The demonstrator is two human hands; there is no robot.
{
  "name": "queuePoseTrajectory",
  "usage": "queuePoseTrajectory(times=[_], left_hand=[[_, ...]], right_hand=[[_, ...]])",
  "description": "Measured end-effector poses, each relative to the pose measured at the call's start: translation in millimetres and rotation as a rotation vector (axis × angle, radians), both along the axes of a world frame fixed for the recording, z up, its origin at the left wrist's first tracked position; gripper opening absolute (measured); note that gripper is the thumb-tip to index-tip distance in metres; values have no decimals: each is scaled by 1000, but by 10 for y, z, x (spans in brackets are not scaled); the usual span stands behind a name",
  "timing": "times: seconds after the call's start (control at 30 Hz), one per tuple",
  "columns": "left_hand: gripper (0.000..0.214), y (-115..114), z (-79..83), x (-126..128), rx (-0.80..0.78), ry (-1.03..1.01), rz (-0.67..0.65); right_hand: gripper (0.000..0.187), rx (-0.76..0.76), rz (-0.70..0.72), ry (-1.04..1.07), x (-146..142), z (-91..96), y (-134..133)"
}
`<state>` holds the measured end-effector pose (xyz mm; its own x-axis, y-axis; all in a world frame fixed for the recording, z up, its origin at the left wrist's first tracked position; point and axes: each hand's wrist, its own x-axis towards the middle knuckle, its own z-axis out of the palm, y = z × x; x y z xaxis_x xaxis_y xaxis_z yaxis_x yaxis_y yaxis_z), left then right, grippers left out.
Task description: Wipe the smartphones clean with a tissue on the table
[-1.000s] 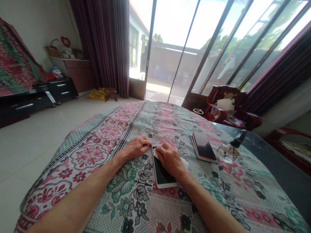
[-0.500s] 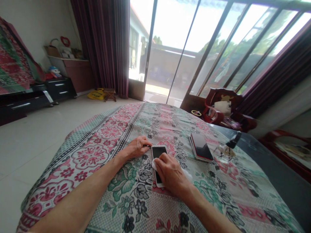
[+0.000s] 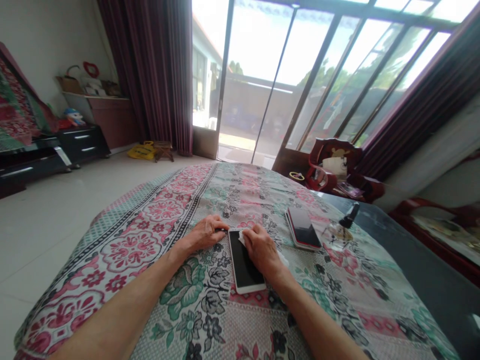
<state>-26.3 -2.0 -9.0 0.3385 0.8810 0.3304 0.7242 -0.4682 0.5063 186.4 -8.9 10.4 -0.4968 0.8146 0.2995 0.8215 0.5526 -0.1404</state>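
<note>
A white phone (image 3: 242, 264) with a dark screen lies flat on the floral tablecloth (image 3: 157, 225). My left hand (image 3: 204, 234) rests curled at the phone's top left corner, its fingertips pressed against the edge. My right hand (image 3: 261, 250) presses a small white cloth (image 3: 282, 257) onto the upper part of the screen, with its fingers closed over the cloth. A second phone (image 3: 302, 228) in a red case lies to the right, apart from both hands.
A small clear bottle with a black spray top (image 3: 343, 226) lies right of the second phone. The dark glass tabletop (image 3: 412, 260) shows bare at the right. A red wooden chair (image 3: 333, 170) stands beyond the table. Glass doors, curtains and tiled floor (image 3: 56, 210) surround it.
My right hand slid with the cloth down the screen toward me, then back up to the phone's top end. My left hand stayed at the corner. The camera shifted slightly.
</note>
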Motion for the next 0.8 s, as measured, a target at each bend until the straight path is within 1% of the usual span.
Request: queuePoseTrajectory(times=[0.1,0.2,0.43,0.53,0.67,0.8], left_hand=[[24,6,-19,-2,-4,4,20],[23,-7,-13,-1,-10,6,25],[21,-58,37,33,-2,7,67],[23,-65,37,44,1,4,64],[28,-60,22,49,-10,2,56],[27,-53,5,51,10,-5,55]], right_hand=[[21,10,-17,-34,-3,10,-44],[21,2,1,-42,-19,18,-124],[19,-34,130,43,-45,-2,-311],[18,-32,167,84,-49,-17,-355],[17,-41,178,102,-28,-18,-328],[20,-37,102,77,35,-5,-208]])
